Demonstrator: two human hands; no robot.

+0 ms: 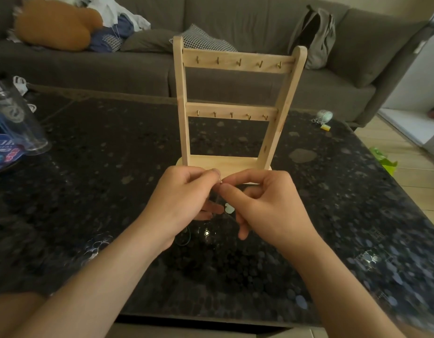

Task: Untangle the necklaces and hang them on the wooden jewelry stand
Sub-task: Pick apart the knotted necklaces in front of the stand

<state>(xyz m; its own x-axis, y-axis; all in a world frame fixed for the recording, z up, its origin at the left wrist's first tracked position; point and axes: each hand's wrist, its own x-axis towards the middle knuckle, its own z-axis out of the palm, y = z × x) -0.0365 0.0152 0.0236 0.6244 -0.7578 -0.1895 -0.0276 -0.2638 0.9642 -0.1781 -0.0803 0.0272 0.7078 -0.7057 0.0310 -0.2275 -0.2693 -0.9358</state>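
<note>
We see the wooden jewelry stand [238, 62] upright about the middle of the dark speckled worktop [89, 172], its two rails each set with five small brass hooks [239, 62] and its flat base towards us. Just on the near side of that base, both hands meet above the worktop. The grip of the left hand [184, 198] is closed: thumb and forefinger are pinched together on the small metal clasp end of a thin necklace [221, 181]. The grip of the right hand [267, 203] is closed on the same necklace, thumb and forefinger nipped right beside the left fingertips, with the other fingers curled below. The chain itself is too fine for us to follow, but a pale pendant [229, 208] shows lower down between the two hands. Under the hands, nearer the near edge, a small glinting piece [206, 232] and a dark loop [185, 239] lie on the worktop; we cannot tell what they belong to. A clear plastic tube [13, 113] lies at the left edge, and a small pale roll [324, 115] sits near the far right corner. Beyond the far edge runs a grey sofa [113, 69] carrying an orange cushion [57, 25] and a grey backpack [313, 35].
</note>
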